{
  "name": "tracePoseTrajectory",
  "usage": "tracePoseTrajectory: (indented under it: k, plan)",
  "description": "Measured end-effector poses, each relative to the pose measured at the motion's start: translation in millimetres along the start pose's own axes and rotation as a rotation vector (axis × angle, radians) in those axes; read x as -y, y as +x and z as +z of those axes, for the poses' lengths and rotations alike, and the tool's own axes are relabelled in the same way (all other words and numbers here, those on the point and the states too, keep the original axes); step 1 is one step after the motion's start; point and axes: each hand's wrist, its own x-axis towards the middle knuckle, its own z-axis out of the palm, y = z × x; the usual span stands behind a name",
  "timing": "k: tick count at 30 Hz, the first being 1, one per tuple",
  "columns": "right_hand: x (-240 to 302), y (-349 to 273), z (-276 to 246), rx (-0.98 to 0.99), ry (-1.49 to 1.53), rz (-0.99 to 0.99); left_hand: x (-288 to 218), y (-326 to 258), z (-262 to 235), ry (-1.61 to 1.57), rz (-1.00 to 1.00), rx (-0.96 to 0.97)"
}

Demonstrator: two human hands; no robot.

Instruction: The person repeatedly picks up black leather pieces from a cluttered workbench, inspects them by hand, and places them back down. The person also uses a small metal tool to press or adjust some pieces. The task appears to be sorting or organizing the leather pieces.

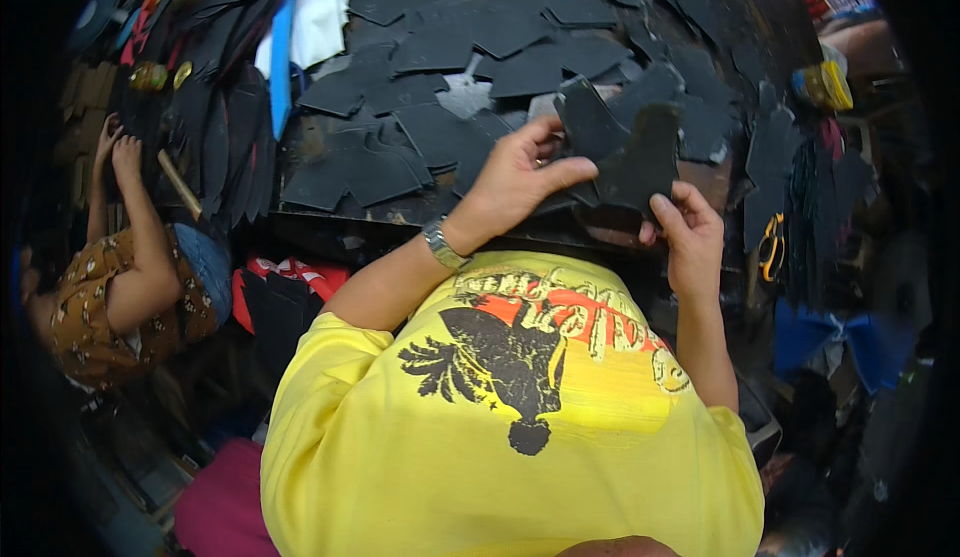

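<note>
A black cut piece of sheet material [640, 165], with a deep curved notch in its upper edge, is held upright at the near edge of the worktable. My left hand [520, 177] grips its left side, the thumb lying across the front and the fingers curled behind. At the lower right corner my right hand [690, 232] pinches it between thumb and fingers. Right behind it, many similar flat black pieces [470, 37] lie overlapping over the table; I cannot tell whether more than one piece is in my hands.
A white cloth [322, 15] and a blue strip [287, 52] lie at the back left. Another person's hands [122, 152] rest near black strips [240, 142] on the left. Orange-handled scissors [771, 247] hang at the right, below a yellow container [825, 87].
</note>
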Motion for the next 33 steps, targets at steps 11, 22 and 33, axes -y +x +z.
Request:
tracePoseTrajectory:
  k: [11,22,33]
  plan:
    - [-3,-8,-13,0.010,0.097,0.055,-7,-1,-7,0.047,-0.069,0.011]
    - [7,-15,-54,-0.107,-0.106,0.173,-20,0,-27,0.078,-0.065,-0.113]
    - [18,-11,-55,-0.009,-0.382,0.087,-24,7,-40,0.461,-0.064,-0.148]
